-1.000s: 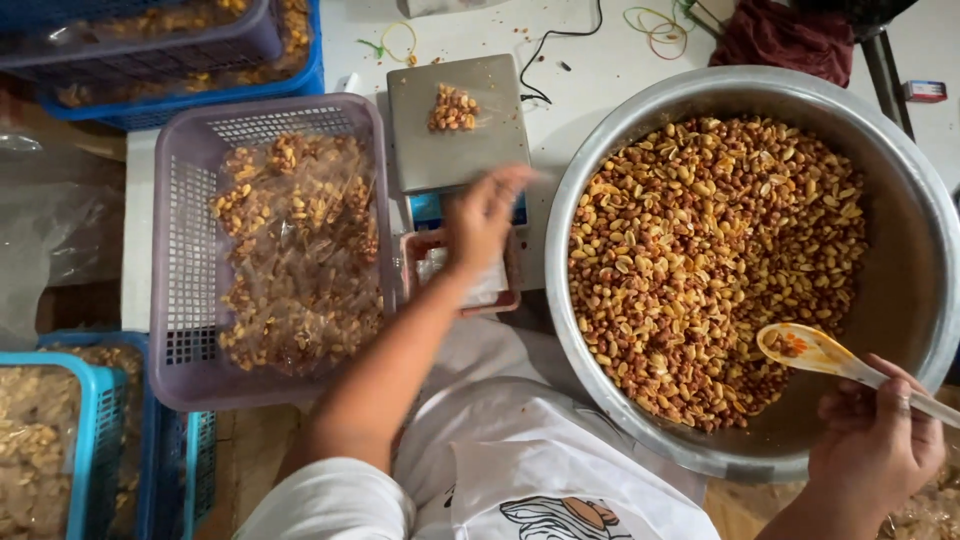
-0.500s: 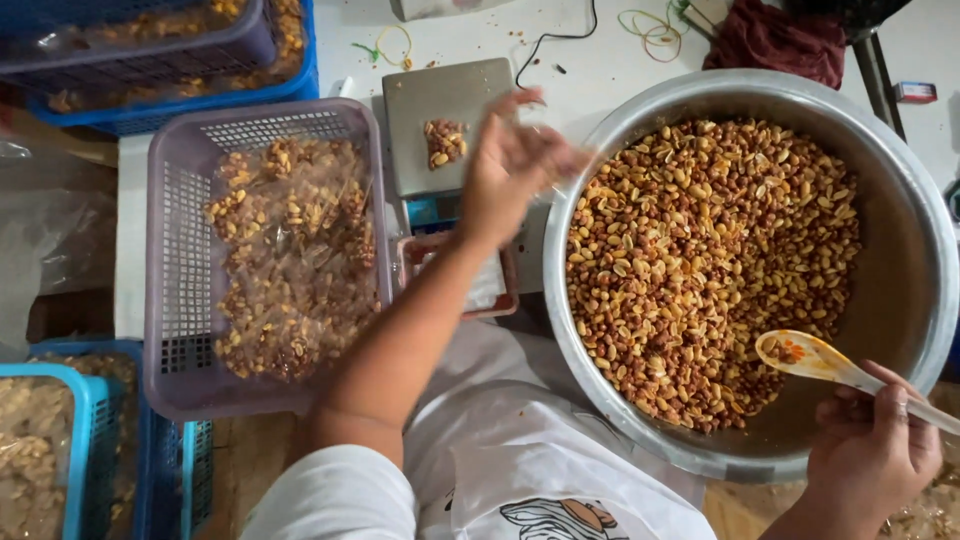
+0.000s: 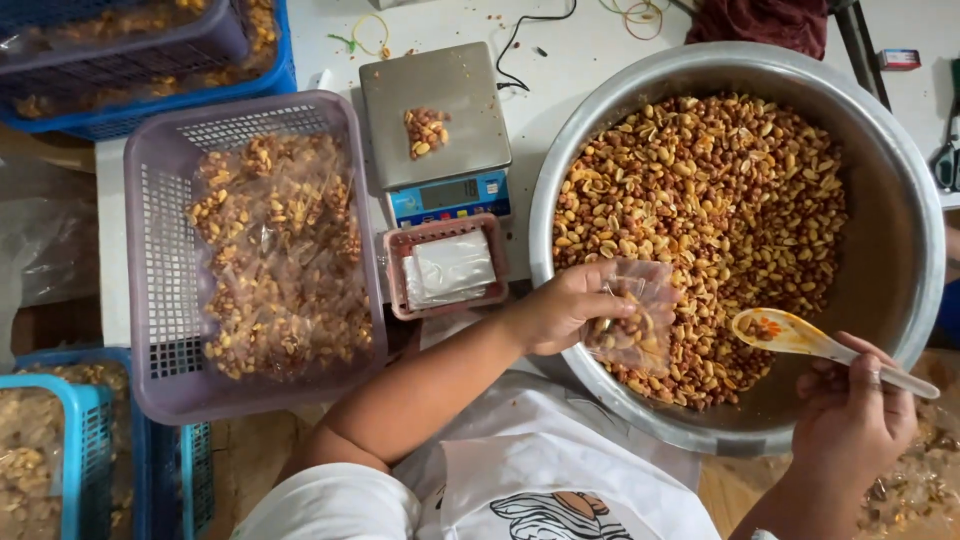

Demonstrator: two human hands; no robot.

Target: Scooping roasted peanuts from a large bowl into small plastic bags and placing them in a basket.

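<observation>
Nearest, right hand (image 3: pixel 850 420) closed around handle of pale spoon (image 3: pixel 790 333), spoon bowl hovering over near-right part of nuts. Left hand (image 3: pixel 560 310) pinches small clear bag (image 3: pixel 635 320) by its top, held over near edge of big metal bowl (image 3: pixel 890 190) of roasted nuts (image 3: pixel 700 200). Farther left, pink tray (image 3: pixel 445 265) of empty bags, lilac basket (image 3: pixel 160 250) of filled bags. Beyond, scale (image 3: pixel 435 120) with few nuts.

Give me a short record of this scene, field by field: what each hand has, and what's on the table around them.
left hand: holds a small clear bag over the nuts
right hand: holds a spoon, bowl end above the nuts
metal basin: roasted peanuts
scale: a small pile of nuts on its plate
pink tray: empty clear bags
purple basket: filled bags
</observation>
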